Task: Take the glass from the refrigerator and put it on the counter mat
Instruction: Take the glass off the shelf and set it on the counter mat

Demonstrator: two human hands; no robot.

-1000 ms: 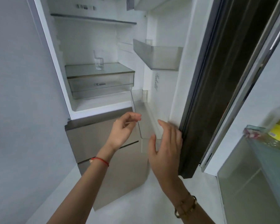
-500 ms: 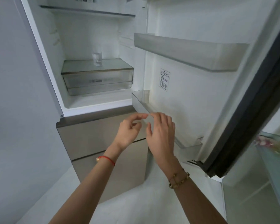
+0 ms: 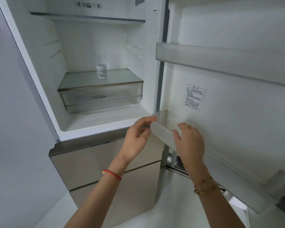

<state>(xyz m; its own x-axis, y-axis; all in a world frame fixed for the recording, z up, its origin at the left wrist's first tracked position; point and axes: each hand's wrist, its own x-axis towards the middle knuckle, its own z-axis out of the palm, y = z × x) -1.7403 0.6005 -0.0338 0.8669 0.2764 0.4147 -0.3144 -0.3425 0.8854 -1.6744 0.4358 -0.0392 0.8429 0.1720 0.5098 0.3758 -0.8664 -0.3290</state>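
Note:
A clear glass (image 3: 101, 67) with some water stands upright on the lid of a transparent drawer (image 3: 100, 94) inside the open refrigerator (image 3: 39, 66). My left hand (image 3: 137, 139) hovers below the compartment's front edge, fingers curled and apart, holding nothing. My right hand (image 3: 189, 142) is beside it, fingers spread over the lower door shelf (image 3: 162, 130), holding nothing. Both hands are well below and to the right of the glass. No counter mat is in view.
The refrigerator door (image 3: 229, 104) stands wide open at the right, with an upper door shelf (image 3: 220, 61) and a label. A glass shelf (image 3: 87, 18) sits above the glass. Closed bronze freezer drawers (image 3: 92, 163) lie below, a grey wall (image 3: 11, 129) at the left.
The door has swung wider open and the view has moved closer to the refrigerator. Both hands have risen toward the lower door shelf. The glass has not moved.

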